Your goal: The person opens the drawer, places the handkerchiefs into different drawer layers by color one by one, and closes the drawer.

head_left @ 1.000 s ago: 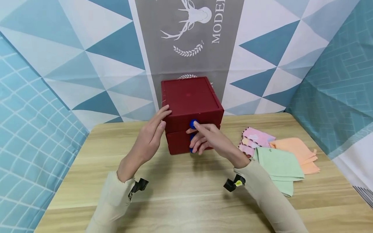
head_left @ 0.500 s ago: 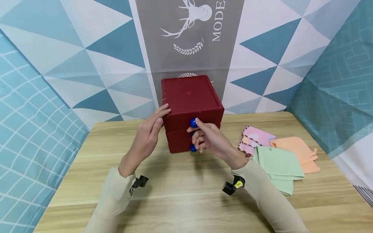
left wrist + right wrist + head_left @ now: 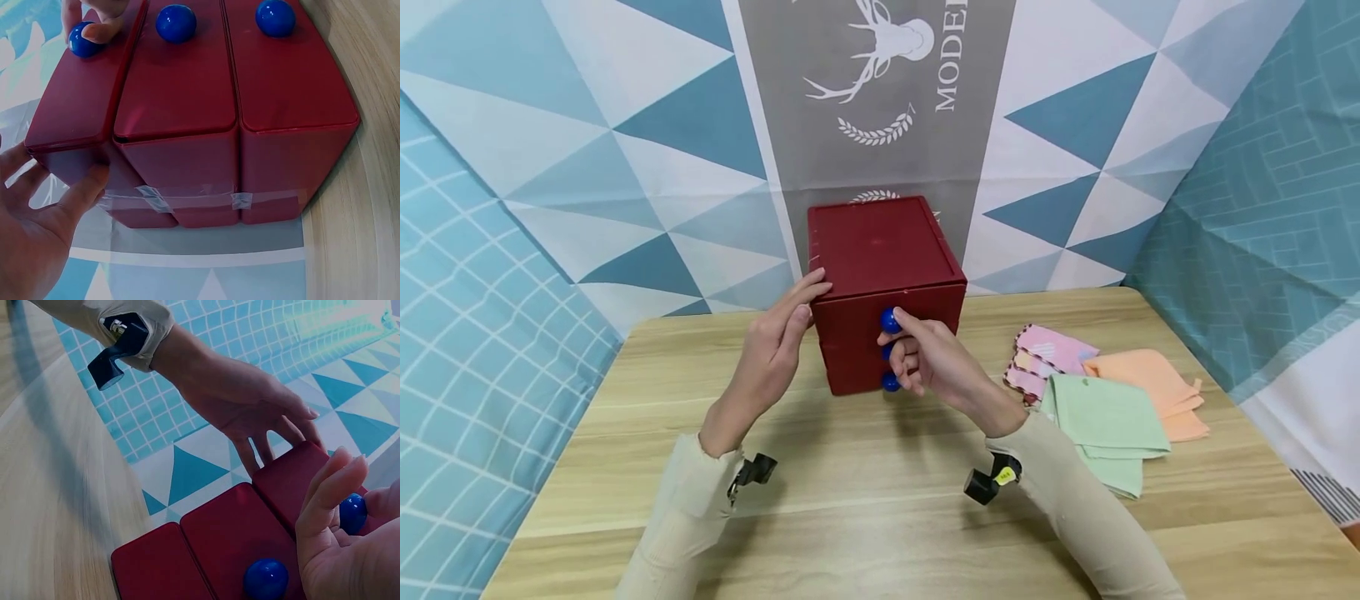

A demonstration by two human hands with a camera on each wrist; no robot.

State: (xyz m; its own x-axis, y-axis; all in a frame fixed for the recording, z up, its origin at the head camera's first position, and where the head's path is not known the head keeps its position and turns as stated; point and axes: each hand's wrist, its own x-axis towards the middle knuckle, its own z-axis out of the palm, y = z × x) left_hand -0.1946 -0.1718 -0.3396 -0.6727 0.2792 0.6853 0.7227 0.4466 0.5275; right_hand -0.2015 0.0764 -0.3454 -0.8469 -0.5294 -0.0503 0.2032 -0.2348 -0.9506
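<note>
Currently, I have the right hand (image 3: 936, 358) pinching the top blue knob (image 3: 890, 321) of a red box (image 3: 880, 242), the left hand (image 3: 771, 343) touching its side, fingers extended

Wood-grain table (image 3: 850, 525) beneath red drawer box (image 3: 876, 242) and cloths (image 3: 1105, 412).

The head view is bright and fairly even, with a pale sheen on the table (image 3: 880, 529) and soft shadows beside the sleeves (image 3: 673, 521). Both wrist views look dimmer, with small highlights on the blue knobs (image 3: 176, 24). Glare washes out the far grid-patterned backdrop (image 3: 350, 328) in the right one; in the left, a white stripe (image 3: 187, 259) bows.
</note>
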